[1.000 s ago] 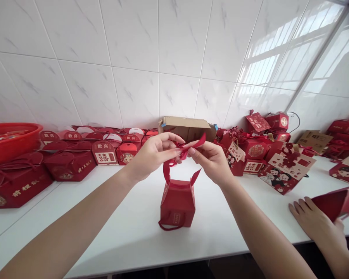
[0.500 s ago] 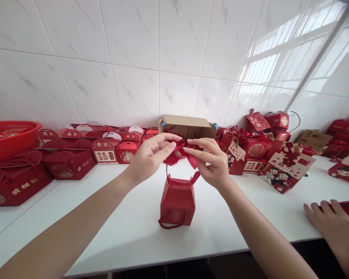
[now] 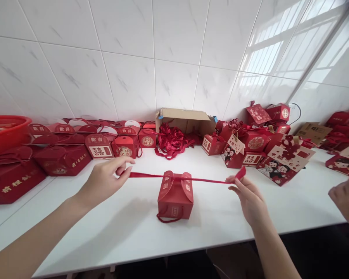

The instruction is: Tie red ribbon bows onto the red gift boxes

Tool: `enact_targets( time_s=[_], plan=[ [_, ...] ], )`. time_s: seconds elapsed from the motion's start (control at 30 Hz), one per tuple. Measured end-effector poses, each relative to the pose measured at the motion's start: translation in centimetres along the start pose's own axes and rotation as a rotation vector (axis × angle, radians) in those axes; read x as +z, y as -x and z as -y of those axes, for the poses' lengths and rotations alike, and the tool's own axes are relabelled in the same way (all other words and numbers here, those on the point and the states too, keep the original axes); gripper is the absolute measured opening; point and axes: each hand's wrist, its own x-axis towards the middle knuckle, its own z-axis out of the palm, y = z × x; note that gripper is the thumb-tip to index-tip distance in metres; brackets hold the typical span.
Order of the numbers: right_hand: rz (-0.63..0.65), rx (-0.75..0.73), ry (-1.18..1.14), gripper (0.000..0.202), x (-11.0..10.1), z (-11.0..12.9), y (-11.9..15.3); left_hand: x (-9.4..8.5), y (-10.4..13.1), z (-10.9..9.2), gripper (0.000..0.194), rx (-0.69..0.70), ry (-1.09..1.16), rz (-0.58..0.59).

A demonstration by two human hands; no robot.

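Note:
A small red gift box (image 3: 174, 201) stands upright on the white table, its top flaps drawn together and a red cord handle hanging at its front. Across its top runs a red ribbon (image 3: 205, 179), pulled straight between my two hands. My left hand (image 3: 110, 174) pinches one end to the left of the box. To the right, my right hand (image 3: 247, 193) pinches the other end between thumb and fingers, with a short tail of ribbon sticking up. Whether the ribbon is knotted at the box top I cannot tell.
Behind the box, a cardboard carton (image 3: 186, 114) lies with a heap of red ribbons (image 3: 173, 141) at its mouth. Rows of red gift boxes (image 3: 66, 155) line the left, near a red basin (image 3: 11, 131). More decorated boxes (image 3: 282, 166) stand right. Another person's hand (image 3: 347, 197) is at the right edge.
My hands have come down and moved apart, stretching the ribbon taut. The box's top flaps have closed together. The other person's hand has lifted from the table edge.

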Motion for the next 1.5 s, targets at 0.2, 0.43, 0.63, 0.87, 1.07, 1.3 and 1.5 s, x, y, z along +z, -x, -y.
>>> enact_targets(
  time_s=[0.2, 0.43, 0.63, 0.87, 1.07, 1.3, 1.5],
  plan=[
    [0.021, 0.245, 0.206, 0.038, -2.7, -3.1, 0.1, 1.7, 3.1, 3.4, 0.011, -0.095, -0.076, 0.339],
    [-0.517, -0.235, 0.473, 0.054, -3.1, -0.9, -1.6, 2.9, 1.3, 0.1, 0.011, 0.046, -0.062, 0.201],
    [0.342, -0.324, 0.583, 0.026, 3.6, 1.1, 0.2, 4.6, 0.4, -3.3, 0.016, -0.043, 0.168, 0.384],
    [0.580, -0.122, 0.643, 0.046, 8.5, 1.4, 0.1, 6.4, 0.3, -4.6, 0.012, -0.095, 0.241, 0.438],
    [0.745, -0.200, 0.858, 0.070, 8.5, 2.6, 0.3, 6.5, 0.6, -4.5, 0.010, -0.069, 0.254, 0.443],
    [0.723, -0.102, 0.787, 0.060, 8.8, 2.6, -0.1, 7.0, 0.5, -4.1, 0.038, -0.248, 0.315, 0.477],
    [0.678, 0.068, 0.710, 0.040, 7.7, 1.8, -0.4, 6.6, -0.2, -4.0, 0.049, -0.587, 0.371, 0.667]
  ],
)
